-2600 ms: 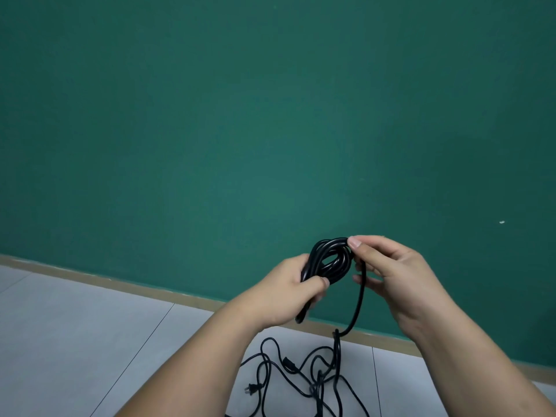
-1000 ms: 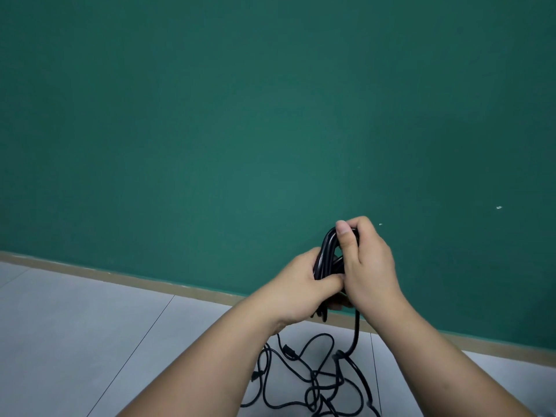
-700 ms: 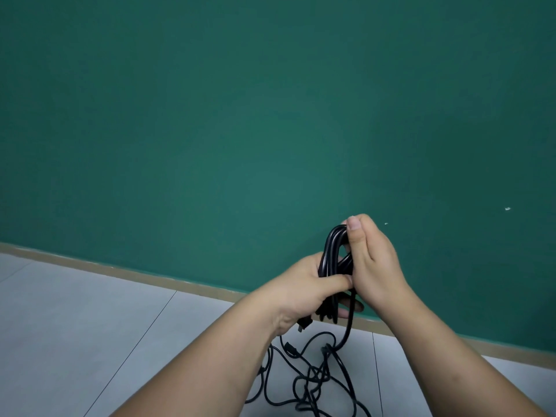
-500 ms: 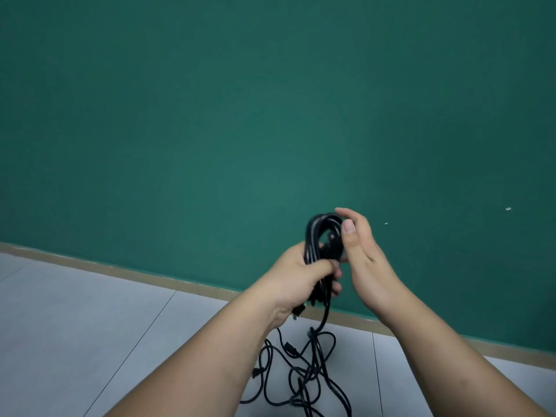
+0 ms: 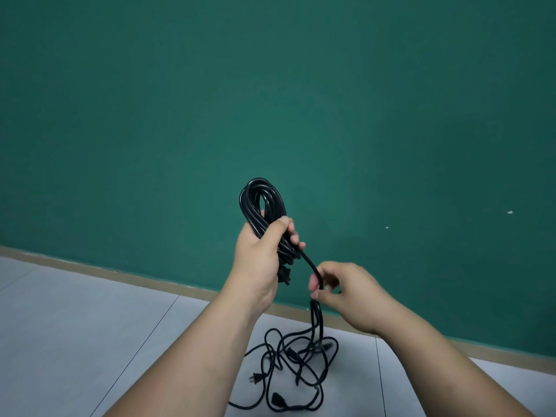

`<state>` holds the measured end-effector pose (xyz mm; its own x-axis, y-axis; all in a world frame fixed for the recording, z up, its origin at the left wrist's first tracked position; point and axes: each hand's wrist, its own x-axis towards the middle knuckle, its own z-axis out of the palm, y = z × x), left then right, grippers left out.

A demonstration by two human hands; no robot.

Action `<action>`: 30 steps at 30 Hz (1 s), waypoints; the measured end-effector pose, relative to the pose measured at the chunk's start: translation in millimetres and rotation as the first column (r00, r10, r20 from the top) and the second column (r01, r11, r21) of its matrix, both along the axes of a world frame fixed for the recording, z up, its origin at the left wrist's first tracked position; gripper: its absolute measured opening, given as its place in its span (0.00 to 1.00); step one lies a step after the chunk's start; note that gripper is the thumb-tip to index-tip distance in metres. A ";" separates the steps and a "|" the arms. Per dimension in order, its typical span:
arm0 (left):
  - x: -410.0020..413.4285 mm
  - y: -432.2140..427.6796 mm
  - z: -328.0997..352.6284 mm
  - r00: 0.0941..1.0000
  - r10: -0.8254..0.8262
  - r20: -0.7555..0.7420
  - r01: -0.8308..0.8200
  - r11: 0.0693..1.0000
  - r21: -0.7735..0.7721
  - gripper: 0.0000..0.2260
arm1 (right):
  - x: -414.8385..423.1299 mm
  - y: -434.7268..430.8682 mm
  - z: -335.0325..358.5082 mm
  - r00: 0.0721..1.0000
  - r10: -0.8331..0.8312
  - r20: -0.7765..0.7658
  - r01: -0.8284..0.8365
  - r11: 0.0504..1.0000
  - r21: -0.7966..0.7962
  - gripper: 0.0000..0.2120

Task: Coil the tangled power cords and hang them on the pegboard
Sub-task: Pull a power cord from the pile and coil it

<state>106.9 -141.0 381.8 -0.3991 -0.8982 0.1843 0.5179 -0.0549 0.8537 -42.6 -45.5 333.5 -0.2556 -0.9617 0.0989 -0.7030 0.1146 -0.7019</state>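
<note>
Centre frame, I see the left hand (image 5: 258,266) with fingers curled tight round a black coil (image 5: 260,203), loops standing upright. Just lower right, the right hand (image 5: 346,293) pinches the strand (image 5: 310,261) leaving it. Tangled cords (image 5: 294,365) lie on the floor (image 5: 90,326) below, by the green wall (image 5: 270,85).

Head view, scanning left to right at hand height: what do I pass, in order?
Left hand gripping the coiled cord → right hand pinching the loose strand → white speck on the green wall.
</note>
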 end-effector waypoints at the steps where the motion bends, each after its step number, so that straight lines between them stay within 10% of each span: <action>1: 0.1 2.5 1.9 0.999 -0.011 -0.033 0.012 1.000 0.008 0.03 | -2.3 -1.1 -2.2 0.996 -0.043 -0.079 0.042 0.999 -0.016 0.09; 6: 4.4 11.0 17.5 0.971 -0.109 -0.210 0.118 0.993 0.030 0.05 | -15.4 -6.5 -19.0 0.957 -0.128 -0.260 0.129 0.992 -0.016 0.13; 13: 9.3 -5.5 11.7 0.979 0.056 -0.195 -0.043 0.997 0.067 0.05 | -28.4 -7.0 -26.1 0.994 -0.076 -0.083 0.083 0.992 0.095 0.04; 18: 8.9 -23.5 4.2 0.955 0.143 -0.259 -0.079 0.967 0.243 0.05 | -1.6 -4.5 -18.1 0.996 0.033 -0.087 -0.025 0.995 0.094 0.15; 25: 8.3 -28.1 1.8 0.963 0.138 -0.234 -0.069 0.958 0.278 0.05 | 39.6 -6.4 2.5 0.936 -0.031 0.351 0.148 0.939 -0.310 0.13; 30: 6.3 -19.1 2.0 0.968 0.045 -0.248 0.021 0.966 0.259 0.05 | 37.0 -7.7 -0.9 0.906 -0.143 0.399 0.166 0.986 -0.023 0.16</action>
